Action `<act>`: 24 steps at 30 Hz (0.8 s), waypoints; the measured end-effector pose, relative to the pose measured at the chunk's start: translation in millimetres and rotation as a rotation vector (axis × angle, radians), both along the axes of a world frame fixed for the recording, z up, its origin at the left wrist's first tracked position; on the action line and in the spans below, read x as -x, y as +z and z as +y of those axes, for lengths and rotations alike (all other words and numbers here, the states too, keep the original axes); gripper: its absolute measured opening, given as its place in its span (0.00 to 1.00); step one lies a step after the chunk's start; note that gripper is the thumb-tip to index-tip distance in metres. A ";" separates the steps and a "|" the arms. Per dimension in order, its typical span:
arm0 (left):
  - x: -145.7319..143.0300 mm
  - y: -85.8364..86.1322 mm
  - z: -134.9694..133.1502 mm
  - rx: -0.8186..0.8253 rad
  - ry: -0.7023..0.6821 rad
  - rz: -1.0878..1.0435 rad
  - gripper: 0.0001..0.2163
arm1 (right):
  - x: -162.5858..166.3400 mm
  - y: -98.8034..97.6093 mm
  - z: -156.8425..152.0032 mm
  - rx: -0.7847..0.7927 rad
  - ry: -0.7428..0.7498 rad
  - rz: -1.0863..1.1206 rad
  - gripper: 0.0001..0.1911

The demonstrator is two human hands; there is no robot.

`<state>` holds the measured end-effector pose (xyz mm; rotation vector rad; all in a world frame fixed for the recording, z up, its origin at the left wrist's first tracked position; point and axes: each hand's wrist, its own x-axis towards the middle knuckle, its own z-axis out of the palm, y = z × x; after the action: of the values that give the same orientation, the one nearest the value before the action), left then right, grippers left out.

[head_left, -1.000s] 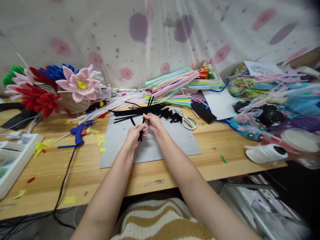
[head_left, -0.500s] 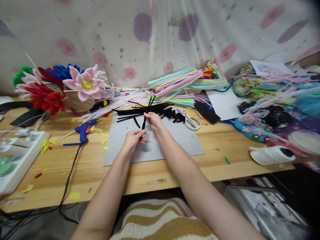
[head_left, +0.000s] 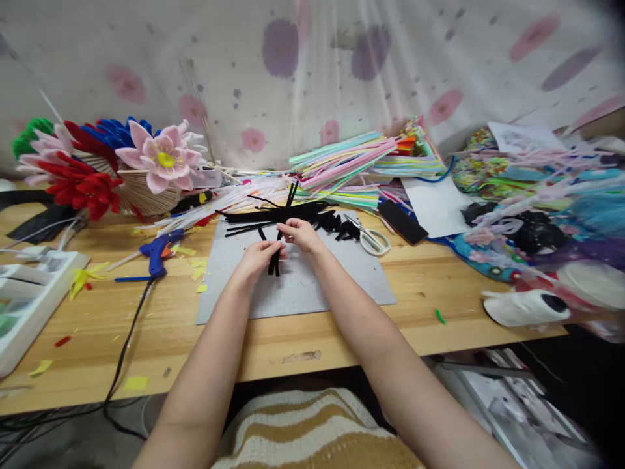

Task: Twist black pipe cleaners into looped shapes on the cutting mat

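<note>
Between my hands is a small bunch of black pipe cleaners, its ends sticking out above and below my fingers. My left hand pinches the bunch low down, near its splayed lower ends. Just above and to the right, my right hand grips the same bunch between thumb and fingers. Both hands are over a grey cutting mat. Behind them a pile of more black pipe cleaners lies across the mat, with curled black pieces to the right. Scissors rest at the mat's right edge.
A blue glue gun and a white power strip lie to the left, below fuzzy flowers. Coloured pipe cleaners are heaped at the back. A black phone and a white thread spool are on the right.
My left hand has shifted up the bunch, closer to my right hand. The lower ends of the pipe cleaners now show spread below my left hand. The view has shifted slightly.
</note>
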<state>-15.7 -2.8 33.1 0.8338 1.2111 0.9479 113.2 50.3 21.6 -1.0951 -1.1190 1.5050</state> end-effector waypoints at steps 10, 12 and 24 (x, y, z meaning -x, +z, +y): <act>-10.2 -6.2 -4.2 0.090 0.169 -0.270 0.06 | 5.4 -0.4 -11.4 0.186 -0.024 0.194 0.18; -11.1 -4.4 -4.4 0.111 0.178 -0.291 0.07 | 6.5 1.1 -15.0 0.227 -0.017 0.267 0.17; -1.7 -11.4 -7.5 0.135 0.046 -0.347 0.08 | -15.8 -3.0 -15.1 -0.091 0.367 -0.084 0.11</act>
<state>-13.9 -10.3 21.6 0.5102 0.9828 0.9903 129.0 35.2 18.6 -0.9323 -1.4942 1.6794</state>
